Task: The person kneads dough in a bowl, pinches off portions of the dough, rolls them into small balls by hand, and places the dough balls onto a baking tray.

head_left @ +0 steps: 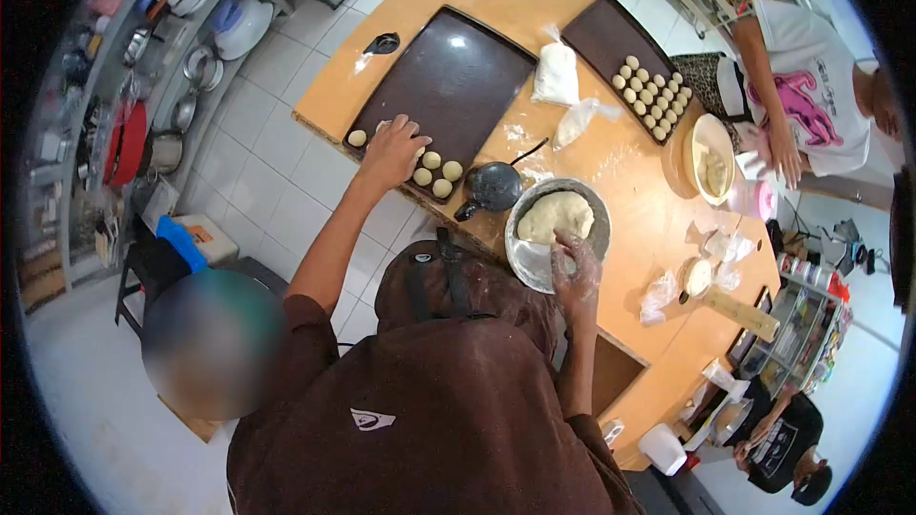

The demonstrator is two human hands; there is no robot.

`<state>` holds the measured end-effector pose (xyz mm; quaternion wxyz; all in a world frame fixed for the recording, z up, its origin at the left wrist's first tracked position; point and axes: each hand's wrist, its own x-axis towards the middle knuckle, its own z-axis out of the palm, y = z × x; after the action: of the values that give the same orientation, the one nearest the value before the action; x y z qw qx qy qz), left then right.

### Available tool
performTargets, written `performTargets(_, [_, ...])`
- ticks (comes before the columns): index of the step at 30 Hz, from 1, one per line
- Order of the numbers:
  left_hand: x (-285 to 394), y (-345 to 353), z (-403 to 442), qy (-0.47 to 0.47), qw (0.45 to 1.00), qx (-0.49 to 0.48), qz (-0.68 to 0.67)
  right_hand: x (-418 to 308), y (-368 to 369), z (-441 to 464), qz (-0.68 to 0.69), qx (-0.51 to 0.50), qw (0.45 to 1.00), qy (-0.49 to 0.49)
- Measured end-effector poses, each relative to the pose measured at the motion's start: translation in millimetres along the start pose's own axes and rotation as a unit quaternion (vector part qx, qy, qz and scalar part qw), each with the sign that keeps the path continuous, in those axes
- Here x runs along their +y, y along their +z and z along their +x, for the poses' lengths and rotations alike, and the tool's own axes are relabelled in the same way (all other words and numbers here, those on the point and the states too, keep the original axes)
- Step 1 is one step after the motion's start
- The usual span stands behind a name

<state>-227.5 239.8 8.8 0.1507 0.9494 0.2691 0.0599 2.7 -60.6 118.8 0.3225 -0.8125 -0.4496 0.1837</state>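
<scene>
My left hand [393, 154] reaches over the near edge of a dark baking tray [444, 72]. Its fingers are curled down round a pale dough ball, mostly hidden under them. One dough ball [357, 138] lies left of this hand, and several more [431, 161] sit to its right. My right hand [577, 277], dusted with flour, is at the near right of a metal bowl [528, 265]. Its fingertips grip the edge of a large lump of dough [553, 216] in that bowl. A black round pan-like thing [494, 187] stands between tray and bowl.
A second tray [601, 29] holds rows of dough balls [654, 95]. Bags of white powder [555, 73] lie beside it. A yellowish bowl [701, 138] with dough stands near a co-worker [811, 86]. Another person [787, 443] is at lower right. Shelves [162, 67] line the left.
</scene>
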Motion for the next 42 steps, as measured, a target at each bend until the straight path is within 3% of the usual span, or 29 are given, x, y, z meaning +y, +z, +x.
performTargets(7, [-8, 4, 9, 0.050, 0.998, -0.041, -0.017, 19, 8, -34, 0.000, 0.041, 0.999, 0.012])
performTargets(10, [-10, 6, 13, 0.060, 0.996, -0.069, -0.015, 20, 5, -36, 0.030, 0.025, 0.996, 0.080])
performTargets(15, [-9, 1, 16, 0.076, 0.993, -0.084, 0.013, 26, 0, -34, 0.042, 0.032, 0.994, 0.091])
performTargets(28, [-23, 5, 16, 0.055, 0.995, -0.087, -0.019, 41, 5, -30, 0.022, 0.004, 0.994, 0.107])
performTargets(31, [-19, -1, 18, 0.042, 0.993, -0.108, -0.028, 50, 10, -30, -0.011, 0.018, 0.999, 0.046])
performTargets(36, [-10, -15, 22, 0.035, 0.989, -0.145, 0.012, 45, 11, -31, 0.015, 0.010, 0.997, 0.081])
performTargets(42, [-7, -13, 18, 0.029, 0.994, -0.104, -0.026, 43, 15, -30, 0.015, -0.006, 0.993, 0.121])
